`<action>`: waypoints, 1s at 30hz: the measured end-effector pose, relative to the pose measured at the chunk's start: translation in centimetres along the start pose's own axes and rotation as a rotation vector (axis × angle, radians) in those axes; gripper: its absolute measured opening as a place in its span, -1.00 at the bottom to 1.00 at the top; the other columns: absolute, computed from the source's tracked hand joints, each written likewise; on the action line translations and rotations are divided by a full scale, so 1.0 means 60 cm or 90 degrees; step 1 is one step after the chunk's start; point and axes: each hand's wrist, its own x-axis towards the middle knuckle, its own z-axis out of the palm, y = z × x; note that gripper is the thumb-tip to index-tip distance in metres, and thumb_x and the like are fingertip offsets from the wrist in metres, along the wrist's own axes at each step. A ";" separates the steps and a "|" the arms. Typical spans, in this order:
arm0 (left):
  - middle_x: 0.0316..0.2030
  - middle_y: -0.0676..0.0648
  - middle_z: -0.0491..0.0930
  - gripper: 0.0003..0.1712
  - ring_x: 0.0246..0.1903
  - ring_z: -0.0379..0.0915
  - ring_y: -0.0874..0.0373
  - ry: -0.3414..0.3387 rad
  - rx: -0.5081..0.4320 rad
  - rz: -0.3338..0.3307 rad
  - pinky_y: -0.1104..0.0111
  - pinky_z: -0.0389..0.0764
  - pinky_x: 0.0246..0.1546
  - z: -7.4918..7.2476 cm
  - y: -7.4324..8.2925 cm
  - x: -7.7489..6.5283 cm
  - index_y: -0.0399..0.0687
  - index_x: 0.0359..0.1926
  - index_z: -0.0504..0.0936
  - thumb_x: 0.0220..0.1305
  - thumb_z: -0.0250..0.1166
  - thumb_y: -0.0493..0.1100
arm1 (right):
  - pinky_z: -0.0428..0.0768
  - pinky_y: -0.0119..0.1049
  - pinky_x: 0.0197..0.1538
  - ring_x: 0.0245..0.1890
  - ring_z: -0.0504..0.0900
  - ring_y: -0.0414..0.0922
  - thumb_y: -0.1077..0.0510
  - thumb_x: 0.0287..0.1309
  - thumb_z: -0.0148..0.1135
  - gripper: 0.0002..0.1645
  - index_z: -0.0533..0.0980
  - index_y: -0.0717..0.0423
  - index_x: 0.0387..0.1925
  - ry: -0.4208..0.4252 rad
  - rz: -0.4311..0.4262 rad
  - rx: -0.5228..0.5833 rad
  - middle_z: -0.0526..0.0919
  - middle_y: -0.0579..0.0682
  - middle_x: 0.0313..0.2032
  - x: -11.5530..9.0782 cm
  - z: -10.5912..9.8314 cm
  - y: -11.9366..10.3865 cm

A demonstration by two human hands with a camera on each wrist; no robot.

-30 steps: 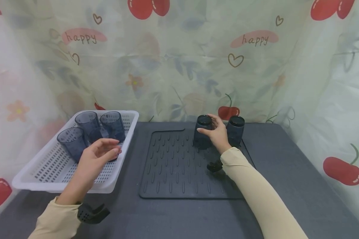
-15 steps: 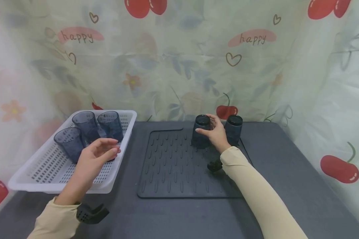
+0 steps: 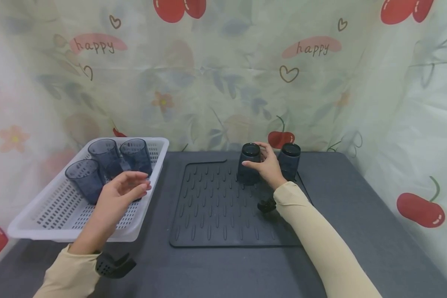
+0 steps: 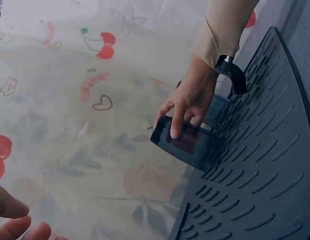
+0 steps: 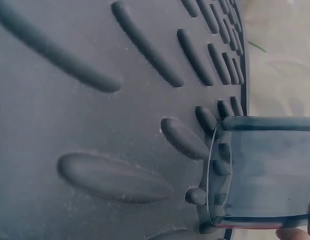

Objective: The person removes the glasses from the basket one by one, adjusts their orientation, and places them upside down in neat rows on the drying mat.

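My right hand [image 3: 269, 166] grips a dark blue drinking glass [image 3: 248, 171] from its right side, thumb across the front. That glass stands upside down on a black ribbed drying mat [image 3: 208, 207]; in the right wrist view the glass's rim [image 5: 215, 175] meets the mat's ridges. Just right of it is a second upturned glass [image 3: 289, 159], partly behind the hand. My left hand [image 3: 115, 203] hovers over the right side of a white basket [image 3: 33, 227], fingers loosely bent and holding nothing. Its fingertips [image 4: 14, 220] show at the lower left of the left wrist view.
Inside the basket are several blue glasses, among them a front one [image 3: 85, 180], a back one [image 3: 105, 155] and a right one [image 3: 138, 155]. A patterned curtain [image 3: 208, 82] rises behind the dark table [image 3: 216, 273] and along its sides.
The head view has drifted slightly, so everything appears a little further left. Both hands keep their places, the right one still holding its glass.
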 end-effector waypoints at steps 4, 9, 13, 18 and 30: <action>-0.12 0.09 0.61 -0.58 -0.13 0.56 0.43 -0.009 0.002 0.000 0.60 0.57 -0.11 -0.001 0.004 0.001 -0.21 0.16 0.44 0.40 0.17 -0.07 | 0.36 0.03 0.33 0.34 0.35 -0.02 0.24 -0.01 0.47 -0.07 0.19 -0.10 0.34 -0.003 0.000 0.004 0.42 0.09 0.29 0.001 -0.001 0.002; -0.08 -0.02 0.61 -0.55 -0.12 0.56 0.41 -0.014 0.005 0.005 0.61 0.56 -0.11 0.000 0.006 0.002 -0.25 0.17 0.42 0.40 0.17 -0.06 | 0.35 0.06 0.33 0.34 0.35 0.01 0.25 -0.01 0.47 -0.06 0.19 -0.07 0.35 -0.015 0.015 0.020 0.41 0.12 0.29 -0.003 -0.002 -0.007; -0.10 0.00 0.61 -0.58 -0.13 0.57 0.40 -0.008 0.006 0.019 0.60 0.57 -0.12 0.000 0.006 0.005 -0.21 0.15 0.44 0.40 0.17 -0.07 | 0.35 0.08 0.32 0.36 0.32 0.07 0.29 0.03 0.42 -0.07 0.16 0.01 0.38 -0.027 0.020 0.018 0.38 0.19 0.31 -0.019 -0.003 -0.034; -0.13 0.07 0.62 -0.63 -0.15 0.57 0.43 0.000 0.002 0.029 0.60 0.58 -0.13 -0.004 0.017 0.007 -0.15 0.12 0.48 0.38 0.20 -0.09 | 0.35 0.09 0.32 0.36 0.32 0.07 0.29 0.02 0.43 -0.06 0.15 -0.01 0.38 -0.027 0.018 0.020 0.39 0.19 0.30 -0.015 -0.003 -0.029; -0.12 0.10 0.63 -0.66 -0.11 0.58 0.40 0.021 0.006 0.041 0.61 0.57 -0.11 -0.024 0.042 0.016 -0.03 0.11 0.49 0.36 0.22 -0.08 | 0.33 0.04 0.35 0.39 0.29 -0.02 0.24 -0.01 0.47 -0.04 0.17 -0.08 0.37 -0.007 0.011 0.012 0.41 0.10 0.29 0.000 0.000 -0.001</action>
